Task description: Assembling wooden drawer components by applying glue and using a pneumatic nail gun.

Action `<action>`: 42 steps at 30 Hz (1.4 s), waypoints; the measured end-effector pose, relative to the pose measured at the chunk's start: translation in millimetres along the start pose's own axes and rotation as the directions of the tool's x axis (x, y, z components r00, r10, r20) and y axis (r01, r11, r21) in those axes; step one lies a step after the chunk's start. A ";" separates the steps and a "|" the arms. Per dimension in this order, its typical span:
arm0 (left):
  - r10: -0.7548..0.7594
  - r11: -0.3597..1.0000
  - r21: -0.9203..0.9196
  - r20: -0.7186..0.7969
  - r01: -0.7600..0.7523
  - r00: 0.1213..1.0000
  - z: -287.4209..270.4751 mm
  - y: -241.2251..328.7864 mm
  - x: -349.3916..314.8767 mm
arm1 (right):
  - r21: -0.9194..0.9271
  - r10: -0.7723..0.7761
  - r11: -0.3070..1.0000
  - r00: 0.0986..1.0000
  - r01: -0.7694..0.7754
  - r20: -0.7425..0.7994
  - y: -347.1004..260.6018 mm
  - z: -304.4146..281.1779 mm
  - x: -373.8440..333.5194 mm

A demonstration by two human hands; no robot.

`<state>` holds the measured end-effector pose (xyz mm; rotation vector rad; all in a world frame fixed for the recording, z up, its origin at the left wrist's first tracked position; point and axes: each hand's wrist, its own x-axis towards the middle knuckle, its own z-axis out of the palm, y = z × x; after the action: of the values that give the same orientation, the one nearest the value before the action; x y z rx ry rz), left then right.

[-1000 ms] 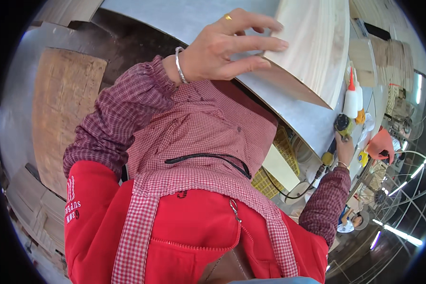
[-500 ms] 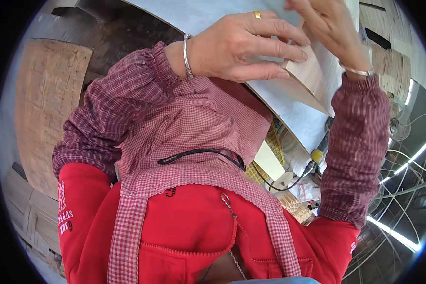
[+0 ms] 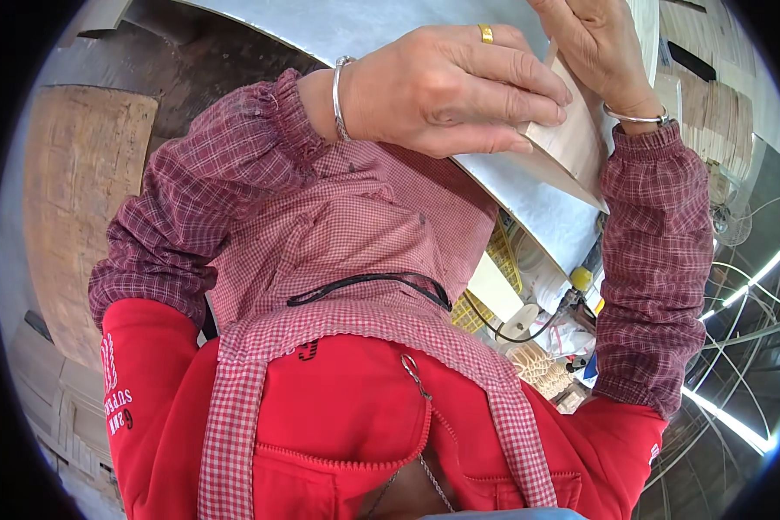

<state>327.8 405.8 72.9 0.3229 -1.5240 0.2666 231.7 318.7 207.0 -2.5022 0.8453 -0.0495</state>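
A pale wooden piece (image 3: 575, 139), made of boards meeting at an angle, sits on the light worktable (image 3: 556, 227). My left hand (image 3: 468, 91) is closed on its near left end, with fingertips and thumb at the corner. A gold ring and a silver bangle are on this hand and wrist. My right hand (image 3: 594, 43) is at the far side of the piece, close against its upper part. The top of the picture cuts off most of its fingers, so its grip is hidden. Checked sleeves cover both forearms.
Stacks of thin wooden boards (image 3: 711, 121) stand beyond my right arm. Under the table edge are a yellow basket (image 3: 504, 260), a cable and a yellow-capped tool (image 3: 581, 279). A large worn wooden board (image 3: 82, 217) lies to my left. Bright strip lights show at far right.
My right hand has come slightly down and now looks sharp where it was blurred. My left hand stays on the wooden piece, shifted a little rightward and down.
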 end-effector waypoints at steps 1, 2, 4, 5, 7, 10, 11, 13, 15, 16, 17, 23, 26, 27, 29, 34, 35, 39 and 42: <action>0.001 1.000 0.000 -0.014 -0.001 1.000 1.7 -0.3 0.7 | 0.035 0.019 0.999 1.000 -0.019 0.002 1.0 -0.7 0.0; 0.003 1.000 0.001 -0.028 -0.003 1.000 3.2 -0.2 1.4 | 0.069 0.037 0.997 0.999 -0.037 0.004 2.1 -1.5 0.1; 0.005 1.000 0.002 -0.040 -0.005 0.999 3.1 3.3 5.7 | 0.105 0.054 0.993 0.999 -0.055 0.006 5.3 -2.7 -0.2; -0.073 0.997 -0.032 0.006 0.073 0.997 -0.5 7.8 8.9 | 0.067 0.039 0.997 0.999 -0.039 -0.007 7.9 -3.1 -0.7; -0.233 0.965 -0.099 0.104 0.243 0.967 -6.1 17.3 14.2 | -0.006 0.022 1.000 0.999 -0.022 -0.026 20.0 -2.4 -1.1; -0.395 0.910 -0.095 0.101 0.404 0.913 -6.2 36.7 18.2 | -0.018 0.013 1.000 1.000 -0.013 -0.018 29.2 -1.8 -0.6; -0.472 0.877 -0.080 0.043 0.474 0.881 -4.5 42.9 18.1 | 0.001 0.022 1.000 1.000 -0.022 -0.007 32.0 -2.8 -0.5; -0.611 0.792 -0.064 -0.076 0.607 0.788 -0.9 54.1 16.4 | 0.041 0.042 0.998 0.999 -0.042 0.017 37.6 -3.2 0.2; -0.640 0.768 -0.060 -0.045 0.637 0.767 3.4 63.8 14.7 | 0.039 0.024 0.999 1.000 -0.024 -0.004 43.0 -4.8 1.1; -0.669 0.743 -0.057 -0.015 0.667 0.743 5.6 68.4 13.2 | 0.036 0.010 0.999 1.000 -0.009 -0.023 46.2 -5.3 1.5; -0.697 0.715 -0.054 0.015 0.697 0.717 8.0 72.2 11.5 | 0.032 -0.004 0.999 0.999 0.006 -0.042 49.6 -5.4 1.8; -0.643 0.763 0.049 -0.046 0.645 0.764 28.7 64.5 12.3 | 0.084 0.043 0.996 0.990 -0.032 -0.131 83.9 0.3 4.1; -0.617 0.782 0.051 -0.074 0.621 0.784 33.8 59.2 15.6 | -0.258 -0.039 0.965 0.998 0.049 0.045 99.3 -8.4 19.9; -0.606 0.789 0.055 -0.094 0.612 0.790 35.8 58.2 16.7 | -0.413 -0.054 0.904 0.987 0.112 0.151 103.8 -12.3 23.6; -0.597 0.795 0.059 -0.103 0.604 0.796 38.2 57.0 16.5 | -0.541 -0.049 0.821 0.967 0.181 0.249 103.1 -16.9 22.0; -0.605 0.789 0.054 -0.107 0.612 0.789 42.8 56.2 15.6 | -0.312 -0.603 0.781 0.783 0.541 -0.152 42.4 -12.3 1.1; -0.606 0.786 0.063 -0.110 0.615 0.787 44.9 58.1 14.0 | -0.310 -0.608 0.778 0.779 0.546 -0.154 44.6 -9.6 -0.4; -0.596 0.797 0.064 -0.088 0.601 0.798 48.1 55.7 17.7 | -0.328 -0.603 0.784 0.774 0.528 -0.194 52.6 -13.1 -1.8; -0.600 0.793 0.058 -0.093 0.606 0.794 49.7 55.3 18.1 | -0.367 -0.589 0.782 0.790 0.504 -0.171 57.7 -13.0 -2.0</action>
<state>261.9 438.3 94.2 0.8430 -1.2644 -0.1696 195.3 274.6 191.8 -3.0070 0.1783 -0.5198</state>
